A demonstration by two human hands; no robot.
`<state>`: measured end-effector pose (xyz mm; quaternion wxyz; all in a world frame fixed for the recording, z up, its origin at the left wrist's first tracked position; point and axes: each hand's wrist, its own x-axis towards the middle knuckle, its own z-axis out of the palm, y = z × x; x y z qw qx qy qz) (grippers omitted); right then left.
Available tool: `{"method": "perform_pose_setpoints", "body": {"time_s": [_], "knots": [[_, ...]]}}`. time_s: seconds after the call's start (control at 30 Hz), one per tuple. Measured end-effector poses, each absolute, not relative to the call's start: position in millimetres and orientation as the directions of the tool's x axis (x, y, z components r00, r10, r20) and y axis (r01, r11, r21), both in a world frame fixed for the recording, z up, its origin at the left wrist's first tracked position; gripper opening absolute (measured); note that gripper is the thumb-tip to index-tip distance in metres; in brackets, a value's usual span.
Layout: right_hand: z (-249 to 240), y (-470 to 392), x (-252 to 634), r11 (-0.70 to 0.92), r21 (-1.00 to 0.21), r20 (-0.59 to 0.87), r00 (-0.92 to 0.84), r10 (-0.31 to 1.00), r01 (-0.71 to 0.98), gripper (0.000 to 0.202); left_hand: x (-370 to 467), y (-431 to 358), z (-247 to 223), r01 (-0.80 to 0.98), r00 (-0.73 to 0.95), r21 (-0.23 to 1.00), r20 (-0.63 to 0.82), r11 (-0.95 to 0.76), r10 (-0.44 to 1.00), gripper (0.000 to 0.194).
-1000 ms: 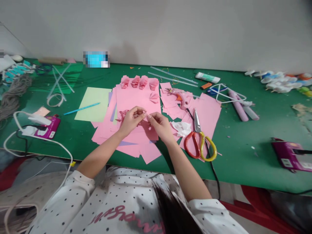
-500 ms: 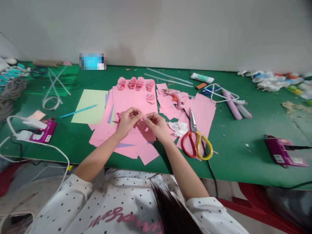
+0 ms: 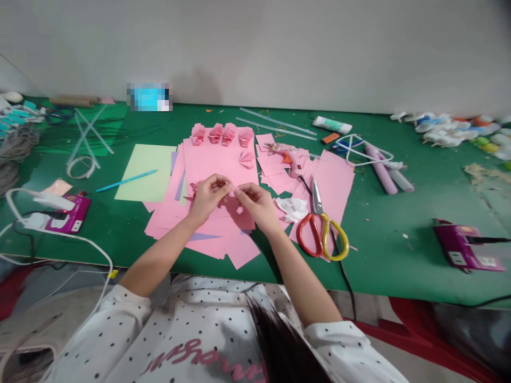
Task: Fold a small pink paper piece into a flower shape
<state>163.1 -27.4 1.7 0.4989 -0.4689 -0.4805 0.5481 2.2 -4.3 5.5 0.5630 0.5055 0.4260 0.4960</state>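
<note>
My left hand [image 3: 211,196] and my right hand [image 3: 256,203] meet over a stack of pink paper [image 3: 215,165]. Between their thumbs and forefingers is a small piece of pink paper [image 3: 233,190], pinched from both sides and mostly covered by the fingers. Beside my left hand lies a crumpled pink paper piece [image 3: 192,190], partly hidden. Several folded pink paper pieces [image 3: 228,135] stand in a row along the stack's far edge, and a fan-like folded piece [image 3: 246,159] rests just below them.
Scissors [image 3: 319,223] with red and yellow handles lie to the right, beside a crumpled white tissue [image 3: 293,209] and a pink glue gun [image 3: 293,159]. A blue pencil [image 3: 126,181] crosses pale green paper [image 3: 146,159]. Purple power strips [image 3: 75,214] with cables sit at both sides.
Both hands keep their pinch on the small pink paper, with only a slight shift of the fingers. The whole view has tilted very slightly; the things on the table stay put.
</note>
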Motion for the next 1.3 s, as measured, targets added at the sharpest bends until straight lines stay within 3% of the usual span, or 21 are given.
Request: {"method": "perform_pose_setpoints", "body": {"time_s": [0.7,0.93,1.3], "knots": [[-1.0,-26.7,163.4,-0.078,-0.992,-0.075,-0.034,0.997,-0.098,0.034,1.1,-4.2,4.7,-0.072,0.183,0.996,-0.036,0.05,0.982,0.03],[1.8,-26.4,163.0,-0.066,-0.995,-0.065,-0.026,0.998,-0.073,0.035,1.6,-8.0,7.4,0.047,0.216,0.999,0.007,-0.017,0.976,0.032],[0.0,-27.5,163.8,-0.034,-0.999,-0.034,-0.024,0.999,-0.022,0.039,0.7,-6.7,3.5,0.014,0.229,1.0,-0.028,0.025,0.973,0.033]]}}
